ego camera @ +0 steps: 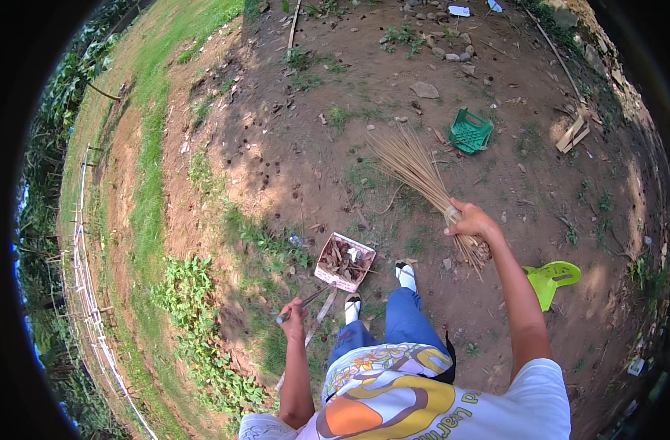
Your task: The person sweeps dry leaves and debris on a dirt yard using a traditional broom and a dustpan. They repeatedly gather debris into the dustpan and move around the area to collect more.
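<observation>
My right hand [471, 220] grips a bound broom of thin dry sticks [415, 168] near its tie, its bristles spread away over the soil. My left hand [293, 319] is closed around the handle of a long-handled dustpan [343, 279]. The dustpan's pan, a light box-like container with writing on its front edge, rests on the ground just ahead of my left foot. Dry brown leaves [338, 254] and a crumpled white scrap [354, 254] lie inside it. The broom does not touch the pan.
A green plastic crate-like piece [471, 132] lies beyond the broom, and a lime-green plastic piece [549, 279] is at right. Stones [424, 89] and wood pieces [573, 135] dot the soil. Leafy plants [189, 297] grow at left, before a bamboo fence [84, 275].
</observation>
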Demonstrator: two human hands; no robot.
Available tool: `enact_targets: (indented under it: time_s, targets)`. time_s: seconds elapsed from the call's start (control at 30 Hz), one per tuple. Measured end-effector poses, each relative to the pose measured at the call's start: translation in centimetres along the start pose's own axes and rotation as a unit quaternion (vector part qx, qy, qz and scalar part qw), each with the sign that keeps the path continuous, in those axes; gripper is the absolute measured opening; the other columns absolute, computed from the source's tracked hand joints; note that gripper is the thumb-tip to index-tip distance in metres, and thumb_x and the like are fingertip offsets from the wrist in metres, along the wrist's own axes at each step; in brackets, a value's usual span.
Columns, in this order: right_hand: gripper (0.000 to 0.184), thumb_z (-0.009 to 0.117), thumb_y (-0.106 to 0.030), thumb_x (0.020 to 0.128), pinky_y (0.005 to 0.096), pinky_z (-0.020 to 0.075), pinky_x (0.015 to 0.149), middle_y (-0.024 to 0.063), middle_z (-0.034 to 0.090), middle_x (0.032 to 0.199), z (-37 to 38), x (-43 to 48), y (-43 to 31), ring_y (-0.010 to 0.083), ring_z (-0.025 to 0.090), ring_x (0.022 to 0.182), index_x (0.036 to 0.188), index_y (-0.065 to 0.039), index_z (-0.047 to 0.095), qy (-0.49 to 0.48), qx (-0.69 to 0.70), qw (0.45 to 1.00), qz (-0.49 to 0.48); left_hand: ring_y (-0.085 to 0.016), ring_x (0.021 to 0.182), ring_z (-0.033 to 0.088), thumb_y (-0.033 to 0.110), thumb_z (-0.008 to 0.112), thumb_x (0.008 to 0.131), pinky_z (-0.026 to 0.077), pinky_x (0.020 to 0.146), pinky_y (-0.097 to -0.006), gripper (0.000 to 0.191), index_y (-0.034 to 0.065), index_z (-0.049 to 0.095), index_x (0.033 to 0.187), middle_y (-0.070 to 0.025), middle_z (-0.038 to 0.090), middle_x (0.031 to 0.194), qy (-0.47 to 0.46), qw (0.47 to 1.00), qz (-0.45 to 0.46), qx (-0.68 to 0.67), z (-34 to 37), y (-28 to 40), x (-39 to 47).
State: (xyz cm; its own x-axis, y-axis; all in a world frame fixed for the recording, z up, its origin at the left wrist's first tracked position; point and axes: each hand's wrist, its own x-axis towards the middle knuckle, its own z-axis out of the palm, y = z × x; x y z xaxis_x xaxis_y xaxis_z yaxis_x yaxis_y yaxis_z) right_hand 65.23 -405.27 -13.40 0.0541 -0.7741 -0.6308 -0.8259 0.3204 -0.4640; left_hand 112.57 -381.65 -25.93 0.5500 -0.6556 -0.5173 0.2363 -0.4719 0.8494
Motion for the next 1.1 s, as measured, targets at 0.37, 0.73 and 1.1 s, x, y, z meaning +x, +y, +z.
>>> enact_targets:
  time_s: [0.37,0.73,1.1]
  targets:
    - [0.067,0.068,-0.017,0.064,0.0361,0.0515,0.082,0.0171,0.062,0.110,8.0,14.6,-3.5,0.0286,0.061,0.101,0.126,-0.002,0.045,-0.190,-0.301,0.934,-0.015,-0.006,0.064,0.052,0.003,0.055,0.086,0.044,0.054,-0.0203,0.008,0.0027,0.063,0.089,-0.0043,0.063,0.092,0.112,0.993,-0.006,-0.026,5.9,-3.1,-2.6]
    - [0.088,0.074,-0.020,0.058,0.0398,0.0488,0.084,0.0176,0.062,0.108,-4.3,0.4,-1.2,0.0313,0.061,0.099,0.138,-0.018,0.038,-0.327,-0.313,0.883,-0.122,-0.008,0.071,0.056,0.007,0.057,0.085,0.044,0.054,-0.0216,0.007,0.0080,0.064,0.085,-0.0004,0.063,0.089,0.144,0.989,-0.025,-0.007,5.5,-5.1,-0.1]
    - [0.069,0.064,-0.013,0.069,0.0398,0.0477,0.088,0.0198,0.061,0.109,3.4,13.6,-7.2,0.0325,0.059,0.105,0.133,-0.007,0.039,-0.057,-0.298,0.952,-0.047,-0.006,0.055,0.048,0.004,0.055,0.085,0.038,0.046,-0.0205,0.008,0.0048,0.063,0.086,-0.0008,0.060,0.076,0.139,0.990,0.018,-0.008,5.6,-7.3,-0.3]
